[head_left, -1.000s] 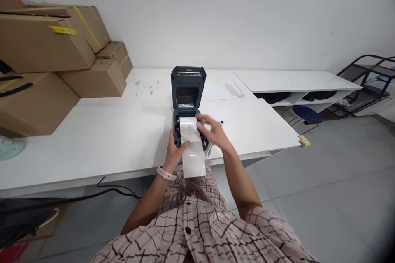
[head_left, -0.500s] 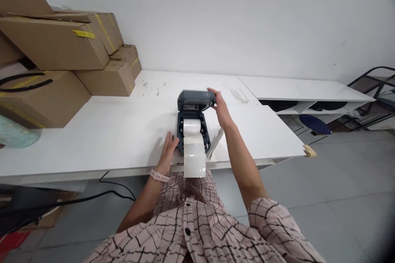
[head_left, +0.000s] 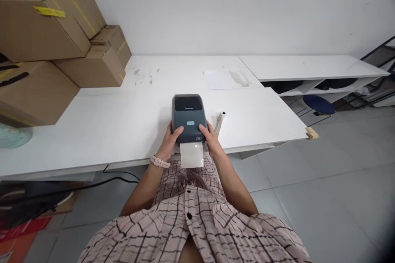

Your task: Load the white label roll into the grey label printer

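Observation:
A dark blue-grey label printer (head_left: 189,117) stands at the front edge of the white table with its lid down. From its front slot a strip of blank white labels (head_left: 191,156) hangs out over the edge. My left hand (head_left: 168,141) grips the printer's left front corner, thumb on top of the lid. On the opposite corner my right hand (head_left: 211,137) holds on the same way, its thumb pressing the lid. The label roll inside is hidden by the lid. Just right of the printer lies a curled paper strip (head_left: 219,123).
Cardboard boxes (head_left: 43,28) are stacked at the table's left. A flat white sheet (head_left: 217,80) lies toward the back of the white table (head_left: 123,131). A foam guard (head_left: 312,133) covers the right corner, near a blue stool (head_left: 319,104). A black cable (head_left: 123,179) runs below the left edge.
The printer's lid has swung down from raised to closed, covering the roll. My right hand has come from the lid's upper edge to the right front corner; my left thumb now rests on top.

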`<act>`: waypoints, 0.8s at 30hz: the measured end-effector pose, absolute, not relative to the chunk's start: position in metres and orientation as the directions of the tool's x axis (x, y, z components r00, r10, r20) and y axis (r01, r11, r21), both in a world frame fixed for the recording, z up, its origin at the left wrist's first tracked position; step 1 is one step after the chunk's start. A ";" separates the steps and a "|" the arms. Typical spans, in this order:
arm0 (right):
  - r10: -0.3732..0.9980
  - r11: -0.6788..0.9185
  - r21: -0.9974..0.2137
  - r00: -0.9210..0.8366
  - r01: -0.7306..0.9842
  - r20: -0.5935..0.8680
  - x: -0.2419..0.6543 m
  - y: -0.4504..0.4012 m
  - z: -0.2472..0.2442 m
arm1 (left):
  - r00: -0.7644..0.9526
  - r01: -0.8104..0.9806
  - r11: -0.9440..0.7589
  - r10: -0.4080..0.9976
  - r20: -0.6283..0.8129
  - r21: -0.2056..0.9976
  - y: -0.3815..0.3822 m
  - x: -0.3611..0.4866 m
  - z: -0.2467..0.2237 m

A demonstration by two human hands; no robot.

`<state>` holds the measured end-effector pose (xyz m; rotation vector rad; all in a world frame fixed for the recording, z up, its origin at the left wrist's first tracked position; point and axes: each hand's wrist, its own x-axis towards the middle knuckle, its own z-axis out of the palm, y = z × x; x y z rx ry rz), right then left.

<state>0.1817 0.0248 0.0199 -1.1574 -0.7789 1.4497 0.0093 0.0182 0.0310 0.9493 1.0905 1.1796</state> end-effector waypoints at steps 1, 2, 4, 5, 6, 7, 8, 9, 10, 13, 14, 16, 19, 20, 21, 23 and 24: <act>0.966 -0.229 -0.913 0.036 -0.339 -0.256 0.183 0.023 0.019 | 0.049 -0.207 0.152 0.988 -0.145 0.966 0.017 0.008 0.030; 0.965 -0.232 -0.914 0.036 -0.333 -0.258 0.185 0.021 0.017 | 0.050 -0.193 0.151 0.988 -0.144 0.970 0.016 0.007 0.029; 0.969 -0.225 -0.926 0.030 -0.304 -0.246 0.187 0.020 0.014 | 0.036 -0.162 0.135 0.991 -0.131 0.978 0.016 0.006 0.028; 0.972 -0.213 -0.934 0.032 -0.286 -0.232 0.187 0.021 0.013 | 0.020 -0.145 0.120 0.993 -0.118 0.982 0.018 0.005 0.027; 0.976 -0.196 -0.943 0.041 -0.267 -0.215 0.187 0.021 0.011 | 0.003 -0.128 0.106 0.994 -0.106 0.986 0.021 0.004 0.026; 0.979 -0.177 -0.952 0.056 -0.250 -0.196 0.187 0.022 0.009 | -0.011 -0.112 0.093 0.995 -0.095 0.989 0.023 0.003 0.025; 0.981 -0.157 -0.959 0.075 -0.237 -0.179 0.186 0.023 0.007 | -0.018 -0.100 0.084 0.996 -0.086 0.991 0.026 0.002 0.025; 0.981 -0.142 -0.964 0.095 -0.227 -0.167 0.186 0.024 0.005 | -0.019 -0.092 0.077 0.997 -0.079 0.993 0.028 0.001 0.024; 0.981 -0.135 -0.966 0.108 -0.219 -0.162 0.185 0.024 0.004 | -0.013 -0.087 0.075 0.997 -0.076 0.993 0.029 0.001 0.023; 0.983 -0.142 -0.968 0.089 -0.209 -0.164 0.185 0.024 0.002 | -0.039 -0.053 0.064 0.997 -0.066 0.997 0.016 0.005 0.019; 0.983 -0.147 -0.967 0.074 -0.206 -0.165 0.185 0.024 0.002 | -0.096 -0.015 0.050 0.994 -0.051 0.999 0.006 0.008 0.015; 0.985 -0.151 -0.969 0.054 -0.198 -0.165 0.186 0.024 0.004 | -0.285 0.112 0.030 0.958 0.003 0.993 -0.018 0.014 0.004; 0.986 -0.146 -0.969 0.056 -0.198 -0.159 0.187 0.024 0.006 | -0.462 0.184 0.038 0.885 0.053 0.982 -0.052 0.020 -0.012; 0.986 -0.140 -0.970 0.060 -0.200 -0.155 0.187 0.024 0.006 | -0.413 0.145 0.078 0.911 -0.011 0.986 -0.059 0.021 -0.015; 0.986 -0.137 -0.970 0.063 -0.201 -0.152 0.187 0.024 0.006 | -0.317 0.098 0.129 0.944 -0.092 0.987 -0.063 0.020 -0.015; 0.986 -0.135 -0.971 0.068 -0.196 -0.151 0.186 0.022 0.007 | -0.064 -0.012 0.250 0.966 -0.250 0.968 -0.063 0.016 -0.007; 0.986 -0.136 -0.972 0.066 -0.192 -0.151 0.186 0.022 0.008 | 0.044 -0.058 0.303 0.953 -0.300 0.951 -0.060 0.014 0.000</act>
